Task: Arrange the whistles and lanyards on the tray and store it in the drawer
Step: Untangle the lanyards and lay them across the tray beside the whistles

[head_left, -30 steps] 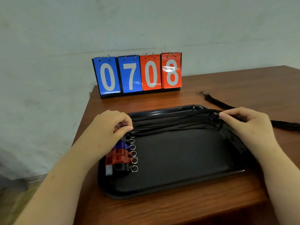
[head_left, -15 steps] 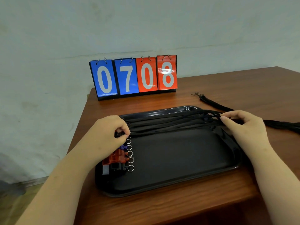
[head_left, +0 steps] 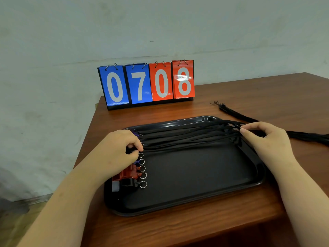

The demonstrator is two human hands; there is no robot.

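A person works at a wooden desk [head_left: 178,229] with a black tray [head_left: 195,207] between both hands. The left hand [head_left: 122,150] curls over a row of whistles [head_left: 130,175], red, blue and black, and pinches one where a lanyard meets its ring. Black lanyards [head_left: 187,139] stretch from this hand across to the right hand [head_left: 263,139], which pinches their far ends at the tray's rim. Several whistles nearer the person than the left hand show bare rings, with no lanyard. Just beyond the right hand a loose bundle [head_left: 236,115] of lanyards lies on the desk. A scoreboard [head_left: 147,84] stands beyond the tray. The arranging looks roughly half done; no drawer is in view, so storing remains.
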